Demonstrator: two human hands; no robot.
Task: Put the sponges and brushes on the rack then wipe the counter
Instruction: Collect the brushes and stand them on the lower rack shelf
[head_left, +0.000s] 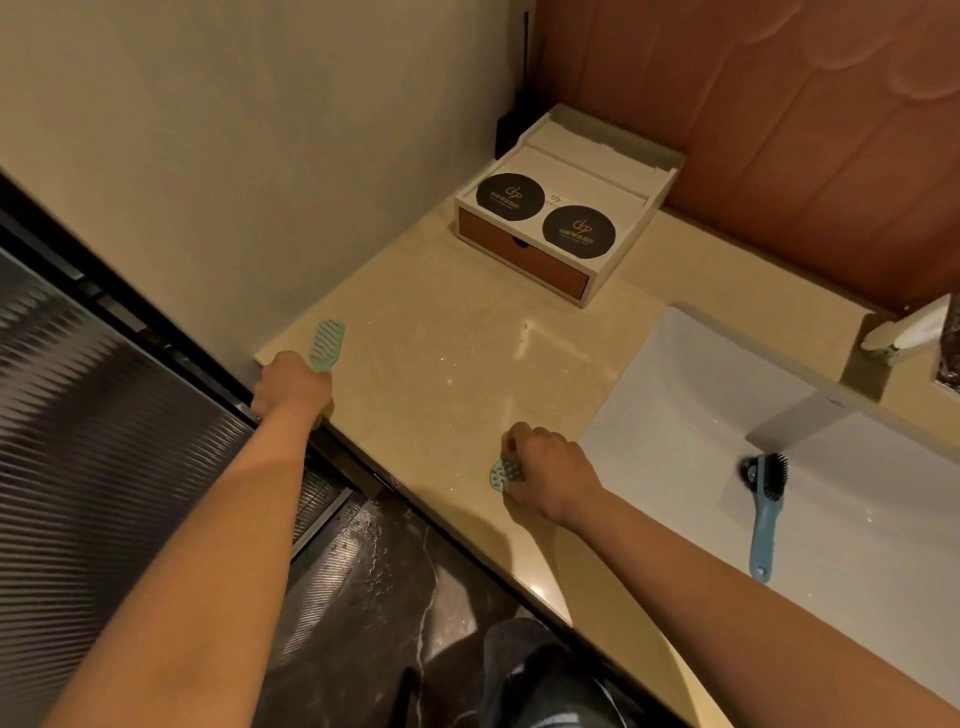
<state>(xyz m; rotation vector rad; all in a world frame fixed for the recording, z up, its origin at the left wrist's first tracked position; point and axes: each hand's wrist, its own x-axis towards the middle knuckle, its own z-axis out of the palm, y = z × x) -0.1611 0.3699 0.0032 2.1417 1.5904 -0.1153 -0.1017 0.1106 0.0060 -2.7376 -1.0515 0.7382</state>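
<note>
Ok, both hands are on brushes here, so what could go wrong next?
1. The left hand grips the green brush at the left edge of the counter; a slip could drop it to the floor.
2. With the right hand gripping the small teal scrubber, both hands are full, so the blue brush in the sink may be forgotten.
3. No rack is in view, so placing them may take a search.

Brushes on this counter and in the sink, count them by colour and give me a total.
Mint green: 2, a vented brush held by the left hand and a small nubbed scrubber held by the right hand.
Blue: 1, a long-handled brush with black bristles lying in the sink.
Total: 3.
</note>
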